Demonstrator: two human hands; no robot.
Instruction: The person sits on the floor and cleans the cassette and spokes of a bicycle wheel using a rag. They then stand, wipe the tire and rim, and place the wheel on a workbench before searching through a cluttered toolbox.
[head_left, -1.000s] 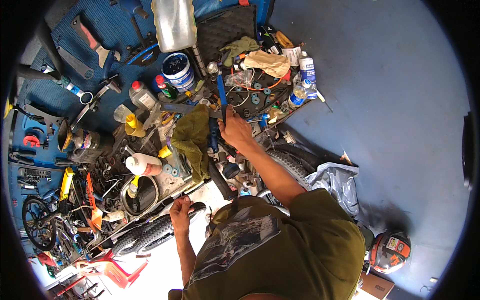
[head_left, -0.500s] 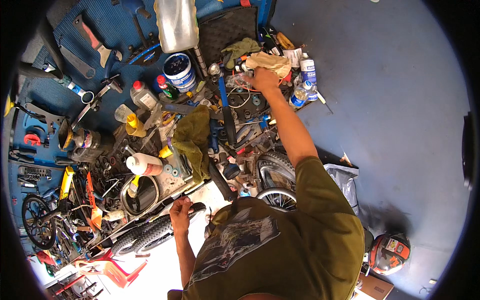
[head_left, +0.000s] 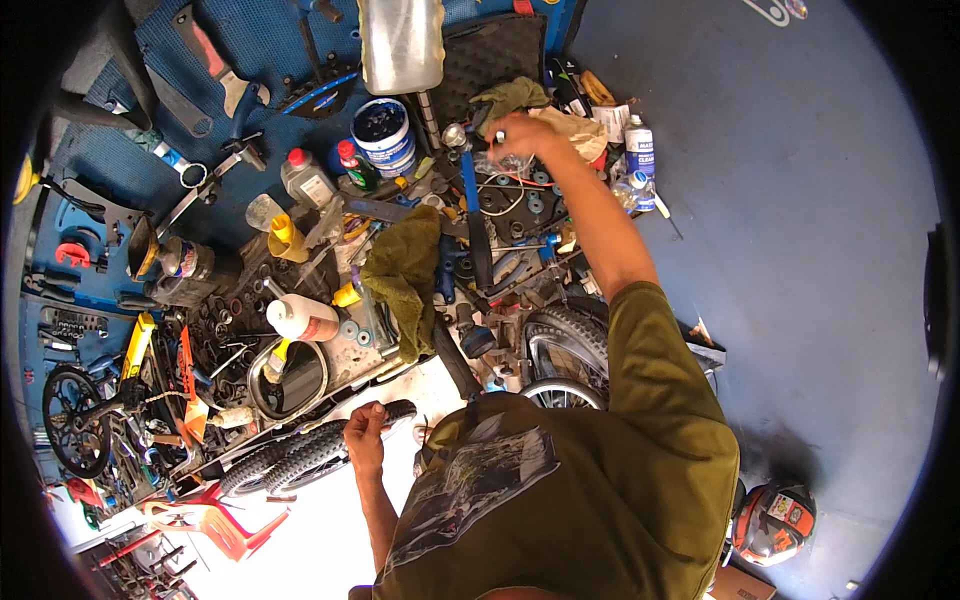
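Observation:
My right hand [head_left: 527,140] reaches to the far side of the cluttered bench. Its fingers are closed, and a small dark piece with a white end shows at them, too small to name. Just below them lies a clear plastic bag [head_left: 512,168]; brown paper [head_left: 580,137] sits beside the wrist and a green cloth [head_left: 508,100] behind the hand. Near the bench's front edge, my left hand [head_left: 366,432] is held up with fingertips pressed together, beside a bicycle tyre [head_left: 312,460]. Anything inside that pinch is hidden.
A blue-handled hammer [head_left: 474,210] and an olive rag [head_left: 402,275] lie mid-bench. Around them stand a white bottle [head_left: 303,317], a grease tub [head_left: 385,150] and a spray can [head_left: 640,152]. A bicycle wheel [head_left: 567,345] stands by my right arm. Tools hang on the blue wall panel [head_left: 275,60].
The view has shifted, so the bench appears further right. My right hand has moved left off the brown paper, and a small white-ended piece now shows at its fingers. My left hand stays pinched.

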